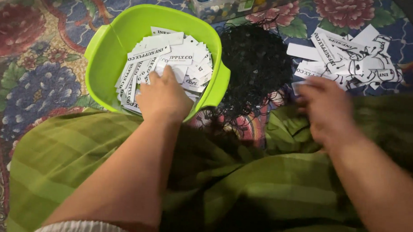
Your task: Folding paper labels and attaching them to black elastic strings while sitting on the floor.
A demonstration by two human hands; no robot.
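While left hand [163, 97] digs white tags [171, 64], right hand [328, 109] blurred

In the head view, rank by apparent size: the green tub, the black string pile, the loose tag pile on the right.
1. green tub
2. black string pile
3. loose tag pile, close to the strings, so this order is unsure.
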